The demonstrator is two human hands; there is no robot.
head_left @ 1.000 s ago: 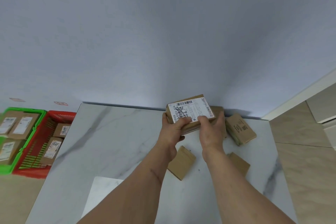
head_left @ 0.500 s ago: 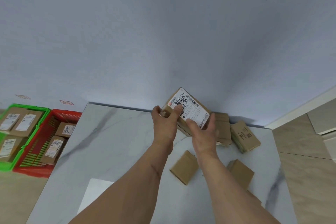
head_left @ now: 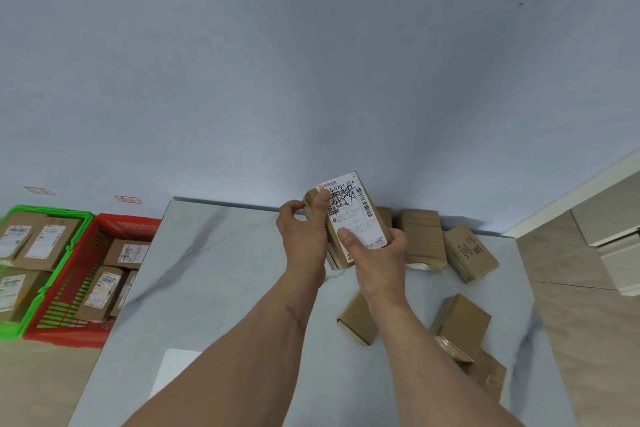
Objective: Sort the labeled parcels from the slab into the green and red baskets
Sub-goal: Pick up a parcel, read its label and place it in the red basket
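Pale blue-grey wall (head_left: 311,62) filling the upper half, from nine o'clock round to three. Two small red-edged stickers (head_left: 128,199) low on it at nine o'clock, print too small to read. Beige floor tiles (head_left: 585,305) at four o'clock; white skirting (head_left: 571,191) slanting at three o'clock.

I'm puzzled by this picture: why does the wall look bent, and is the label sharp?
Head view: the wide lens bows the wall and slab edges. The label on the held parcel shows its barcode and scribble, the small print blurs. Light is soft, faint shadow behind the parcels.
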